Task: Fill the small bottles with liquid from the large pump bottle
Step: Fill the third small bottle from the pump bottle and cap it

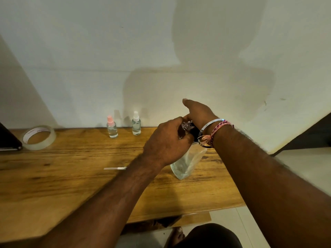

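The large clear pump bottle point(188, 162) stands on the wooden table point(71, 176), right of centre, with liquid low inside. My right hand point(198, 113) lies over its black pump head point(194, 131), fingers curled down and thumb stretched out. My left hand point(166, 140) grips a small clear bottle point(186, 125) held up against the pump; only a glint of it shows between the fingers. Two more small spray bottles stand by the wall, both holding clear liquid: one with a pink cap point(112, 128) and one with a white cap point(136, 124).
A roll of clear tape point(38, 137) lies at the back left beside a dark flat object point(9, 140). A thin white tube point(114, 168) lies on the table left of my left forearm. The table's front edge runs below, with my knee and foot under it.
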`<state>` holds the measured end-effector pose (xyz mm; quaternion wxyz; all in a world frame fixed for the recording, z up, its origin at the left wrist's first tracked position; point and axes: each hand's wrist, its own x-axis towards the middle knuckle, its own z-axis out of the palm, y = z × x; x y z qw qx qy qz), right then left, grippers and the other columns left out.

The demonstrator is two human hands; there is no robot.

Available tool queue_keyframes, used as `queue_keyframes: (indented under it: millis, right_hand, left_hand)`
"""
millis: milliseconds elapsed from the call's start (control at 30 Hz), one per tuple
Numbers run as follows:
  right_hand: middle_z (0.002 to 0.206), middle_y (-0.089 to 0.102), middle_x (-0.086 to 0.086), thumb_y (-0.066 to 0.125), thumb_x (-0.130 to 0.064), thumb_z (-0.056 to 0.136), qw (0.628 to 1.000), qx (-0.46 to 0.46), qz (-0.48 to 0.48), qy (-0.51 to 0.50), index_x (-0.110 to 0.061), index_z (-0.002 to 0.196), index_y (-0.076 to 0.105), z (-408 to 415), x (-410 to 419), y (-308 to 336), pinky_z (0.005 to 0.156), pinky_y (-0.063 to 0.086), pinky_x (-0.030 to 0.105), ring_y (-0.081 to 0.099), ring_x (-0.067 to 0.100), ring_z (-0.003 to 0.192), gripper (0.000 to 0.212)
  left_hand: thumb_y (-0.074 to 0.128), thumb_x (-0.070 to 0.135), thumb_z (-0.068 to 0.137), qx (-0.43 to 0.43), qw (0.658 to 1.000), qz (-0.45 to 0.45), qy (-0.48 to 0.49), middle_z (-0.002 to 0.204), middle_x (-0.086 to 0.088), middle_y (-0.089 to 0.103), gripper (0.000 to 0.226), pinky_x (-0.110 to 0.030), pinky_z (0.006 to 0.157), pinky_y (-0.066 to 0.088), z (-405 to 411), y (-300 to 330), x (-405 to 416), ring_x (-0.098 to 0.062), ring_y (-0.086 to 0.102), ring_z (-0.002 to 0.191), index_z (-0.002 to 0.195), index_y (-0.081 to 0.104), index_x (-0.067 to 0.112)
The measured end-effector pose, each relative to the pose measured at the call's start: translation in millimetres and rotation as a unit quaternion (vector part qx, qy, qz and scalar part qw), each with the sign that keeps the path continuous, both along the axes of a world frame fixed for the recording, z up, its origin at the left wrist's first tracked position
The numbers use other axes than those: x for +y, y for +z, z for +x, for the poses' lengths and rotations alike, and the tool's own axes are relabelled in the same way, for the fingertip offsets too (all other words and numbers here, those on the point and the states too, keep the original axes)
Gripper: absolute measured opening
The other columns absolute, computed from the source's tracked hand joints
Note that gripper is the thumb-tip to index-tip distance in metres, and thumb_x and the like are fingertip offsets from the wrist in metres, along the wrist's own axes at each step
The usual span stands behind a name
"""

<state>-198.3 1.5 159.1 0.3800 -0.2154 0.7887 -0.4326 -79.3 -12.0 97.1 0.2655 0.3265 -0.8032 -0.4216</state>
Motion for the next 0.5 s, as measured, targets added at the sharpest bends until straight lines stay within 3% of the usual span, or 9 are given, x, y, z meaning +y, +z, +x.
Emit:
queue_keyframes:
  millis: [100,300,367,433,500]
  right_hand:
    - [0.095,0.073,0.011,0.051,-0.06,0.092,1.0,0.021,0.0,0.012,-0.015,0.085,0.067,-1,1,-4,0.102,0.051,0.051,0.071,0.033,0.096,0.049]
    - [0.092,0.071,0.01,0.05,-0.059,0.096,0.999,0.032,0.002,0.019,-0.011,0.089,0.068,-2,1,-4,0.101,0.052,0.05,0.07,0.033,0.096,0.052]
    - [0.091,0.07,0.011,0.051,-0.056,0.098,1.0,-0.002,0.001,0.01,-0.008,0.102,0.068,-2,1,1,0.089,0.056,0.045,0.07,0.032,0.087,0.051]
    - [0.088,0.068,0.012,0.048,-0.052,0.101,0.999,-0.034,0.005,0.005,-0.007,0.114,0.064,-2,1,10,0.067,0.053,0.035,0.066,0.028,0.072,0.049]
    - [0.084,0.068,0.013,0.044,-0.051,0.103,0.999,-0.044,0.024,0.005,-0.004,0.113,0.065,-3,3,18,0.058,0.049,0.03,0.063,0.027,0.065,0.052]
  left_hand:
    - [0.07,0.037,0.096,-0.002,1.0,-0.006,0.002,0.089,0.014,0.069,0.018,-0.027,0.067,0.047,0,-2,-1,-0.007,0.065,0.081,0.11,0.068,0.026]
    - [0.069,0.036,0.096,0.0,1.0,-0.008,0.0,0.09,0.011,0.07,0.02,-0.028,0.068,0.048,1,-2,0,-0.009,0.065,0.082,0.111,0.069,0.023]
    - [0.069,0.035,0.096,0.006,1.0,-0.005,-0.003,0.09,0.014,0.07,0.023,-0.025,0.068,0.046,1,0,0,-0.007,0.065,0.082,0.115,0.07,0.023]
    - [0.069,0.033,0.095,0.017,1.0,-0.002,-0.006,0.088,0.019,0.066,0.029,-0.021,0.068,0.043,1,3,0,-0.002,0.063,0.081,0.122,0.07,0.025]
    - [0.069,0.032,0.095,0.021,1.0,-0.002,-0.009,0.087,0.022,0.064,0.035,-0.018,0.068,0.041,1,4,0,0.001,0.062,0.082,0.129,0.068,0.026]
